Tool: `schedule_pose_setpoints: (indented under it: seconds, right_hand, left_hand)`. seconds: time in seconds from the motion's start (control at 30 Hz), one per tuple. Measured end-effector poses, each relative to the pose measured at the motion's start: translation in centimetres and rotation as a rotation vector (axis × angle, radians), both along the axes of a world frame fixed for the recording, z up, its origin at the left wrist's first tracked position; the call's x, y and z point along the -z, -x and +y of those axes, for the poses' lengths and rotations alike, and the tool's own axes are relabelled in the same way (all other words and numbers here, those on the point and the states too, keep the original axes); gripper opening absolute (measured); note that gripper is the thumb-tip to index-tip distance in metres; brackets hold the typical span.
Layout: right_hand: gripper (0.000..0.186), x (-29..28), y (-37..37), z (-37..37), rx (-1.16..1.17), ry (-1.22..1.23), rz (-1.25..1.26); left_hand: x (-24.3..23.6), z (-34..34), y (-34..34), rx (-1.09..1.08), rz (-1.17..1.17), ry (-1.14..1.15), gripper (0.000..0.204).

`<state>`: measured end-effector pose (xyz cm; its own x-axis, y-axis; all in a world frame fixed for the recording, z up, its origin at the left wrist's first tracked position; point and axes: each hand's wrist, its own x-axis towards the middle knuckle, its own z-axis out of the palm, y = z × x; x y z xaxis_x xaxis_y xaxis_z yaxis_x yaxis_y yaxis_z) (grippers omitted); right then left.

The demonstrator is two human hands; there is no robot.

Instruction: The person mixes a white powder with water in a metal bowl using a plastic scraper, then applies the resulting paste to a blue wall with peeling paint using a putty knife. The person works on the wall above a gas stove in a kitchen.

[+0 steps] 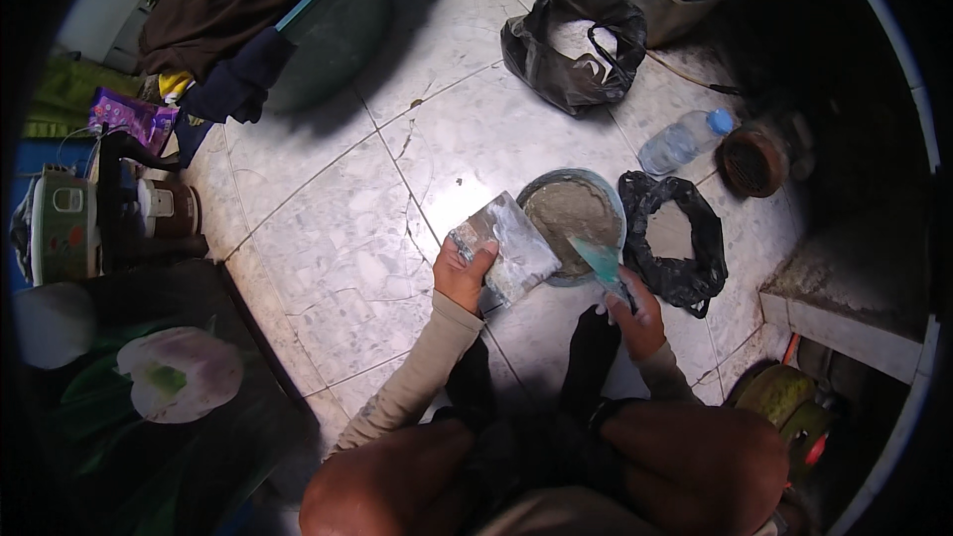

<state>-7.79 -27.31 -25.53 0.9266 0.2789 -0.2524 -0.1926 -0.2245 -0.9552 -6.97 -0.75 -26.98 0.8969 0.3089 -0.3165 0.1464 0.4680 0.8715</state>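
Pale tiled floor carries two black plastic bags, each with pale material inside, and one capped bottle, at right. One bowl holds grey-brown paste. Left hand clamps one flat slab at its left; right hand grips one green-bladed scraper over its near right side.
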Motion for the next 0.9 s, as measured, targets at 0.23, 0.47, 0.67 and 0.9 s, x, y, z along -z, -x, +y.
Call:
schedule_pose_setpoints:
  seconds: [0.23, 0.47, 0.67, 0.9]
  right_hand:
    - [0.046, 0.7, 0.8, -1.2, 0.175, -0.061, 0.106]
    - [0.046, 1.0, 0.7, -0.8, 0.136, -0.036, 0.115]
    - [0.046, 1.1, 0.9, -0.5, 0.134, -0.037, 0.141]
    - [0.047, 1.2, 0.9, 0.0, 0.136, -0.042, 0.171]
  left_hand:
    - [-0.7, 3.3, 2.4, 0.075, -0.393, -0.994, 0.020]
    - [-1.6, 3.5, 2.6, 0.094, -0.309, -1.078, 0.020]
    - [-1.4, 3.8, 2.1, 0.104, -0.207, -0.895, 0.014]
    - [0.8, 5.1, 1.9, 0.134, -0.111, -0.845, 0.033]
